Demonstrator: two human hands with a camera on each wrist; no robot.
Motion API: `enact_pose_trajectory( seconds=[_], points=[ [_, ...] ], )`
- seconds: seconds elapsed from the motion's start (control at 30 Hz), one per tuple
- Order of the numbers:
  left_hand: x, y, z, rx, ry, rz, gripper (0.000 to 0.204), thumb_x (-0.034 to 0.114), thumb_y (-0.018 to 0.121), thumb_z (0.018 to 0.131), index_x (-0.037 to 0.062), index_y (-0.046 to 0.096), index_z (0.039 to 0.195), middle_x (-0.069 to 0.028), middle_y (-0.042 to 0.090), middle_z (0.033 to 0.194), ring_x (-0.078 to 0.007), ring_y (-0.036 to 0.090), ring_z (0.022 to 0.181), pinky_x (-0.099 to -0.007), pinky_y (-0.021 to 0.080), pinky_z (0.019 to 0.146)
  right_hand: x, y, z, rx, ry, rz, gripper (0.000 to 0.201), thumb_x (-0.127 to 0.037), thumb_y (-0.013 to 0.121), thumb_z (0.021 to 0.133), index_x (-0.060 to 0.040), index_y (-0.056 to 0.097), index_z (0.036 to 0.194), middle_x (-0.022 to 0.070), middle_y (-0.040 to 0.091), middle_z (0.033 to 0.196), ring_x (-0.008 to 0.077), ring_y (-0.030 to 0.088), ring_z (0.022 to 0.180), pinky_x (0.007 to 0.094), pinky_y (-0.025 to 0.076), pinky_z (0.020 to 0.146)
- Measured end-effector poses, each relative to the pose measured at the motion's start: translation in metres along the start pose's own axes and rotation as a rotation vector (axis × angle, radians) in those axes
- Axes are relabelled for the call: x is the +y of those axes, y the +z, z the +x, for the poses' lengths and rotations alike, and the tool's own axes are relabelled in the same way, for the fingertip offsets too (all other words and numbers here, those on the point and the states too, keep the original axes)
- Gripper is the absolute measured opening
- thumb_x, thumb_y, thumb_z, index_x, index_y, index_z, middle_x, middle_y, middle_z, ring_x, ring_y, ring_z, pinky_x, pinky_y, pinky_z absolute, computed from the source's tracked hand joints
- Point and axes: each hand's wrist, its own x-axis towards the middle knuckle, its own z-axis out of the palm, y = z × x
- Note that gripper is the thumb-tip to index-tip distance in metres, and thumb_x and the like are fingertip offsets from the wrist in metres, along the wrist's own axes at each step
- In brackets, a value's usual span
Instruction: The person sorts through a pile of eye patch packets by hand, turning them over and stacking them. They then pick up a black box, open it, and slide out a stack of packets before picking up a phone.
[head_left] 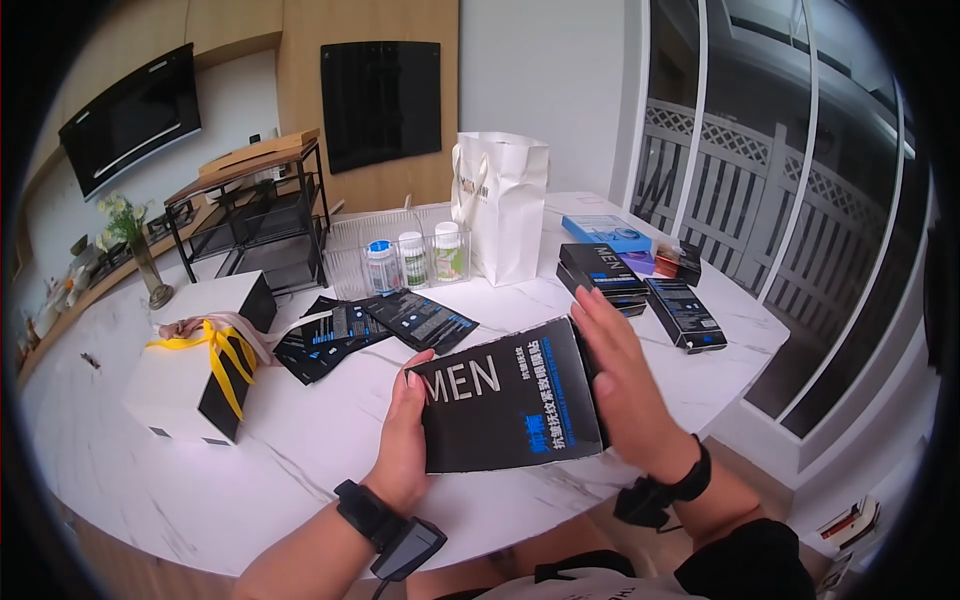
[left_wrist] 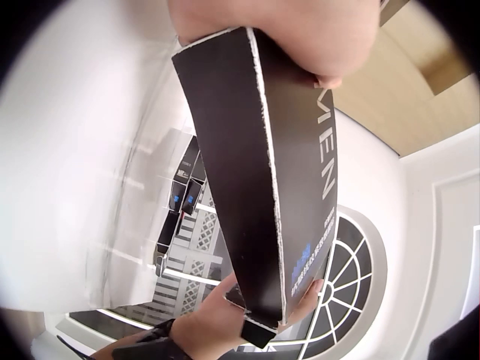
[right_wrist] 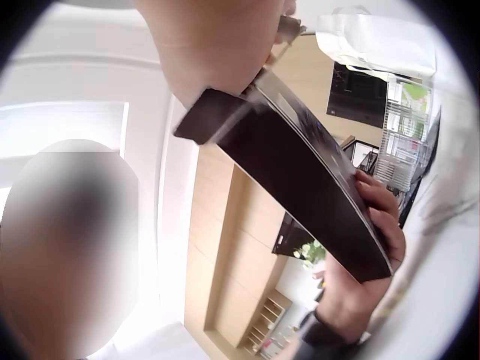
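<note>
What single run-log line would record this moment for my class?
left hand: grips black MEN box | right hand: touches box's right end, fingers straight | box: held above table | beyond: black packets, three bottles

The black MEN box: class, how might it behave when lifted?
The black MEN box probably keeps its shape, being flat-sided. Whitened edges suggest cardboard that could dent. With an end flap sticking out, anything inside might slip out.

1. Left forearm (head_left: pixel 305 555): enters from the lower left, angled inward.
2. Left hand (head_left: pixel 400 435): thumb pointing forward, fingers curled in a grip, as the right wrist view shows.
3. Right forearm (head_left: pixel 728 500): enters from the lower right.
4. Right hand (head_left: pixel 635 400): fingers extended forward, thumb apart, facing the left hand.
</note>
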Motion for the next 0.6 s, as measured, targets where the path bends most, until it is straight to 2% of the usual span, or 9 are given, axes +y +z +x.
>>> enact_pose_trajectory(
  seconds=[0.07,0.13,0.2,0.33,0.4,0.43,0.47,0.53,0.6],
  points=[
    [-0.002,-0.003,0.001,-0.026,-0.029,-0.050,0.041,0.036,0.030,0.095,0.0105,0.030,0.128,-0.0073,0.052,0.107,-0.0157,0.053,0.098,-0.0287,0.044,0.086,-0.011,0.008,-0.002,0.001,-0.056,-0.288,0.058,-0.034,0.033,0.090,0.0046,0.025,0.132,0.0212,0.024,0.138,0.0345,0.023,0.129,0.0446,0.013,0.105],
    [-0.005,-0.007,0.003,-0.037,-0.046,-0.081,0.042,0.036,0.030,0.095,0.0106,0.029,0.128,-0.0076,0.052,0.108,-0.0161,0.053,0.099,-0.0293,0.044,0.087,-0.009,0.006,-0.001,-0.056,-0.028,-0.300,0.066,-0.039,0.032,0.089,0.0055,0.016,0.135,0.0224,0.022,0.139,0.0352,0.019,0.130,0.0472,0.009,0.105],
    [-0.007,-0.008,0.005,-0.048,-0.063,-0.108,0.042,0.036,0.030,0.095,0.0108,0.029,0.128,-0.0080,0.052,0.110,-0.0165,0.053,0.100,-0.0299,0.044,0.087,-0.001,0.004,0.002,-0.077,-0.058,-0.076,0.068,-0.044,0.030,0.090,0.0046,0.016,0.135,0.0218,0.018,0.141,0.0352,0.017,0.131,0.0455,0.010,0.105],
    [-0.004,-0.007,0.004,-0.053,-0.095,-0.166,0.041,0.035,0.029,0.095,0.0108,0.030,0.128,-0.0078,0.051,0.113,-0.0172,0.052,0.101,-0.0312,0.044,0.088,0.001,-0.004,0.002,-0.122,-0.066,0.027,0.071,-0.047,0.029,0.090,0.0034,0.012,0.137,0.0210,0.014,0.142,0.0343,0.014,0.132,0.0432,0.010,0.106],
    [-0.003,-0.010,0.004,-0.042,-0.117,-0.179,0.041,0.035,0.029,0.095,0.0107,0.031,0.128,-0.0076,0.051,0.114,-0.0175,0.052,0.102,-0.0314,0.043,0.089,0.003,-0.002,0.001,-0.175,-0.076,0.182,0.090,-0.063,0.036,0.082,0.0017,0.008,0.138,0.0217,0.009,0.143,0.0336,0.011,0.133,0.0411,0.010,0.106],
    [-0.003,-0.014,0.006,-0.057,-0.183,-0.197,0.041,0.035,0.029,0.095,0.0107,0.031,0.128,-0.0074,0.051,0.115,-0.0175,0.052,0.102,-0.0315,0.043,0.089,0.003,-0.005,0.002,-0.177,-0.074,0.182,0.090,-0.063,0.036,0.082,0.0017,0.008,0.138,0.0217,0.009,0.143,0.0336,0.011,0.133,0.0411,0.010,0.106],
    [-0.003,-0.016,0.007,-0.072,-0.248,-0.214,0.041,0.035,0.030,0.095,0.0108,0.032,0.128,-0.0071,0.050,0.115,-0.0176,0.052,0.103,-0.0316,0.043,0.090,0.003,-0.012,0.003,-0.261,-0.102,0.223,0.101,-0.066,0.046,0.074,0.0011,0.006,0.138,0.0223,0.007,0.143,0.0334,0.010,0.133,0.0410,0.010,0.106],
    [-0.003,-0.016,0.006,-0.077,-0.231,-0.191,0.042,0.035,0.030,0.095,0.0110,0.032,0.129,-0.0070,0.050,0.116,-0.0176,0.051,0.103,-0.0317,0.043,0.090,-0.002,-0.024,0.005,-0.349,-0.127,0.266,0.112,-0.068,0.056,0.066,0.0005,0.005,0.138,0.0230,0.006,0.143,0.0332,0.009,0.133,0.0409,0.010,0.106],
    [-0.002,-0.015,0.006,-0.085,-0.216,-0.168,0.043,0.035,0.030,0.095,0.0112,0.031,0.130,-0.0068,0.050,0.116,-0.0175,0.051,0.104,-0.0319,0.042,0.090,-0.014,-0.035,0.005,-0.468,-0.116,0.103,0.127,-0.063,0.072,0.051,0.0003,0.004,0.138,0.0241,0.005,0.142,0.0342,0.008,0.133,0.0422,0.011,0.106]
  ],
)
